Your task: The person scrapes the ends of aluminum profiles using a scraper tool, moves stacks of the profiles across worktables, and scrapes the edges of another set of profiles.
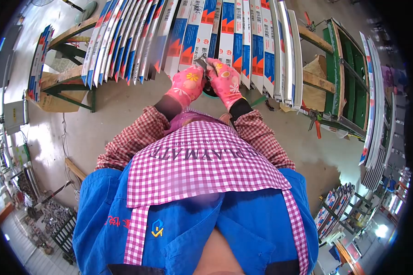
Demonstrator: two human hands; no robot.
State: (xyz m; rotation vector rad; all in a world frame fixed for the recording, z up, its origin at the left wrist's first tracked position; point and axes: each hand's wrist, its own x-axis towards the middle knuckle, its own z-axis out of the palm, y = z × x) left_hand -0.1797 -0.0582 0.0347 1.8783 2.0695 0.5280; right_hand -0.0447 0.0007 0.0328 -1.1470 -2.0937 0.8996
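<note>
My left hand [187, 85] and my right hand [225, 81], both in pink flowered gloves, meet at the near ends of a row of long profile strips [227, 41]. The strips carry white, blue and red printed film. Both hands are closed, fingers curled inward. A small dark grey piece [201, 62] shows between the fingertips, too little of it to name. Beneath the hands a dark round shape with a green edge [210, 91] is mostly covered by the gloves.
More strips [119, 41] lean in a row at the left on a wood-topped stand [69, 75]. To the right stands a green metal frame [348, 68] with wooden bars and a red-handled clamp [315, 123]. Further strips [371, 105] lie beyond it. A cable [65, 146] runs along the floor.
</note>
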